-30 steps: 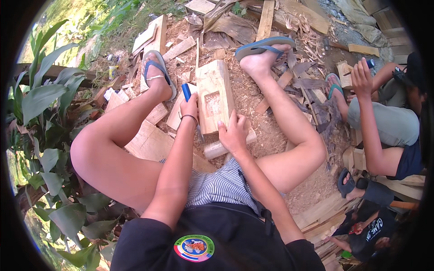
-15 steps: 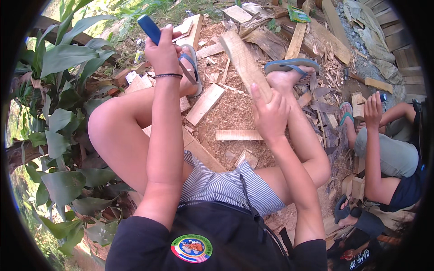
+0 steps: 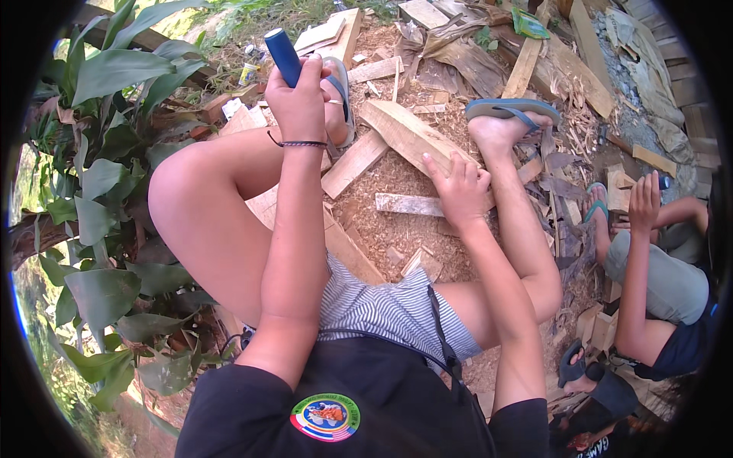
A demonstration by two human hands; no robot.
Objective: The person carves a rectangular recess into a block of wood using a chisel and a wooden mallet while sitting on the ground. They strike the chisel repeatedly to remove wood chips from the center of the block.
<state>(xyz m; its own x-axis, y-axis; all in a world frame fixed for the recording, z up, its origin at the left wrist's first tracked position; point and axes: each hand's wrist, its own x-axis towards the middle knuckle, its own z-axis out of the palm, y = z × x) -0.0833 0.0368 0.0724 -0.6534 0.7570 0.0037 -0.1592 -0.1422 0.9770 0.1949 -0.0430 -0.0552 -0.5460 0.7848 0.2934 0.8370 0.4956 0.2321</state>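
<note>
Your left hand (image 3: 296, 95) is closing fully around the handle of a blue-handled tool (image 3: 283, 57), holding it raised with the butt pointing up and away from you; the working end is hiding too much to identify. A dark bracelet (image 3: 301, 143) is encircling that wrist. Your right hand (image 3: 460, 187) is gripping the near right end of a thick wooden block (image 3: 412, 133), thumb and fingers curling over it. The block is lying at a slant between your feet, its far end pointing up and left. Whether it is resting on the flat board (image 3: 355, 162) just beside it cannot be determined. A pale wood strip (image 3: 408, 204) is lying just below the block, on ground strewn with wood shavings (image 3: 359, 229). You are wearing blue flip-flops (image 3: 513, 109). To your right, a co-worker's hand (image 3: 645, 200) is showing near another wood block (image 3: 620, 187).
</note>
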